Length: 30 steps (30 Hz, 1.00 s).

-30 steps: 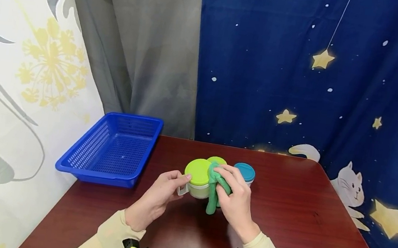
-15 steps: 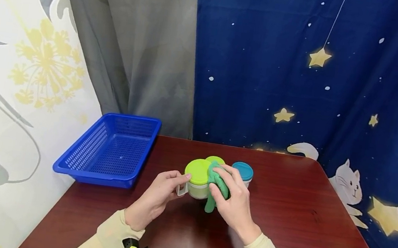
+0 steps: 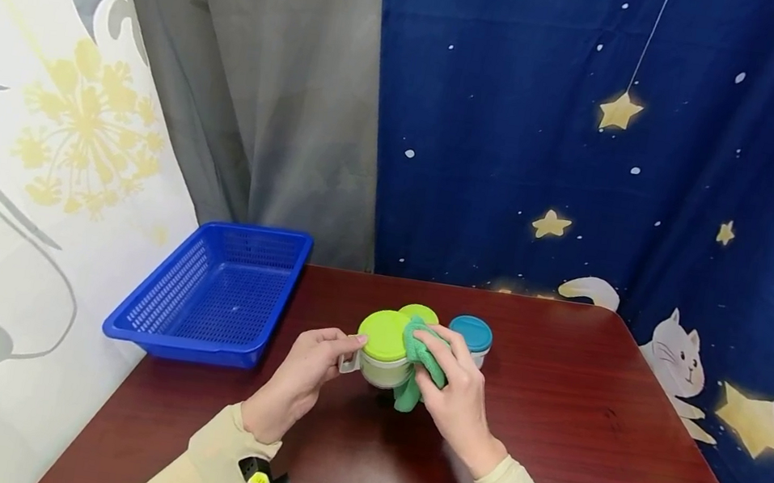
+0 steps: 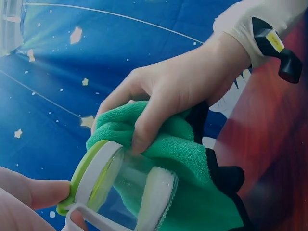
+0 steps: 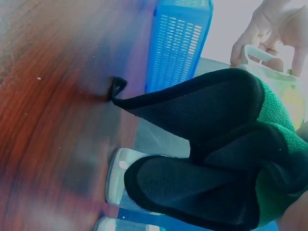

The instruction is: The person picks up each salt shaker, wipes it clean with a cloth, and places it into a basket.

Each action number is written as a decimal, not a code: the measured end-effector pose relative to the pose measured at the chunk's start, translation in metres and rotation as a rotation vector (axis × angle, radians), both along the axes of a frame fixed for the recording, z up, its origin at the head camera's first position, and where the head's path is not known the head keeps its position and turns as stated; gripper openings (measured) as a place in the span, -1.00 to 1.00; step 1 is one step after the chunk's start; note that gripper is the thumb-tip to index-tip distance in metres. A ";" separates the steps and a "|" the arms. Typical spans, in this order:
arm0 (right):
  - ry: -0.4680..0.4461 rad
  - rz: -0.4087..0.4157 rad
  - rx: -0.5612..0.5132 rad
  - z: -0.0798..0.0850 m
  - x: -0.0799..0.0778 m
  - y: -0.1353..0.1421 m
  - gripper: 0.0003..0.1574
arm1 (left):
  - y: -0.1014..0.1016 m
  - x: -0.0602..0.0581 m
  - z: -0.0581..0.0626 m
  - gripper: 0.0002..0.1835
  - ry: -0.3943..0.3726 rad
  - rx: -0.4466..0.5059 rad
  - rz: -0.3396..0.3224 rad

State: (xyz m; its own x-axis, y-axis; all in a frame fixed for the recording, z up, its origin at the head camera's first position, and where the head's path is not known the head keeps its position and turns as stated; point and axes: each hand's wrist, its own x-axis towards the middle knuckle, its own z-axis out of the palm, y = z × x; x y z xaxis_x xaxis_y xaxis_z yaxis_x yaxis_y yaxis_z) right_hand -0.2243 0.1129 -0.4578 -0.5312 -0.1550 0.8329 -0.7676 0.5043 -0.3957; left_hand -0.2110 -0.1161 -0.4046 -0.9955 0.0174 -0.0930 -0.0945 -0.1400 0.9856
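Head view: we find a clear-walled round jar with a lime-green lid and a white handle point(image 3: 385, 345) between two bare hands, its lid on. The left hand point(image 3: 299, 377), at the jar's eight o'clock, holds it at the handle side, thumb on the lid's edge. The right hand point(image 3: 461, 394), at four o'clock, grips a fluffy green cloth with black edging point(image 3: 422, 351), which bears against the jar. In the left wrist view we confirm the contact: the folds lie along the clear wall, with the right thumb pressed into them. Whether the jar's base touches the table we cannot tell.

Just behind, at one o'clock, we record a second round container with a lime-green lid point(image 3: 418, 312), partly hidden. Between two and three o'clock stands a round container with a teal-blue lid point(image 3: 471, 333). A perforated blue plastic basket point(image 3: 197, 346) sits well apart, near nine o'clock, on the glossy red-brown table point(image 3: 558, 395). Beyond, we note a grey curtain point(image 3: 303, 100) at eleven o'clock and a star-printed navy curtain point(image 3: 502, 150) at one. The right wrist view shows the cloth's dark underside.
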 end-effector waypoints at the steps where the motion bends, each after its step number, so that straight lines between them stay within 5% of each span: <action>1: 0.001 0.000 -0.001 -0.001 -0.001 0.000 -0.39 | 0.000 0.000 0.000 -0.65 -0.003 0.008 0.011; 7: -0.022 0.008 0.000 -0.004 -0.001 0.000 -0.36 | 0.000 -0.002 -0.003 -0.71 -0.038 0.050 0.054; 18: -0.134 -0.023 0.012 -0.008 -0.003 0.005 -0.33 | -0.012 -0.007 -0.004 -0.80 -0.043 0.130 0.002; 26: -0.192 -0.043 0.087 -0.007 0.001 0.007 -0.34 | -0.019 -0.009 0.003 -0.75 -0.030 0.104 -0.025; 30: -0.218 -0.034 0.119 -0.001 0.005 0.005 -0.19 | -0.021 -0.009 0.003 -0.76 -0.036 0.088 -0.043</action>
State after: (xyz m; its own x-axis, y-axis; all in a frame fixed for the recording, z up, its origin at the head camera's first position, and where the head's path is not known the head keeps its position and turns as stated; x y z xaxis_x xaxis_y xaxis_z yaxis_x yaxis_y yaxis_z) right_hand -0.2196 0.1177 -0.4589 -0.7029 -0.2242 0.6750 -0.6524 0.5812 -0.4864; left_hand -0.2196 -0.1373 -0.4017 -0.9897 0.0696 -0.1252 -0.1377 -0.2214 0.9654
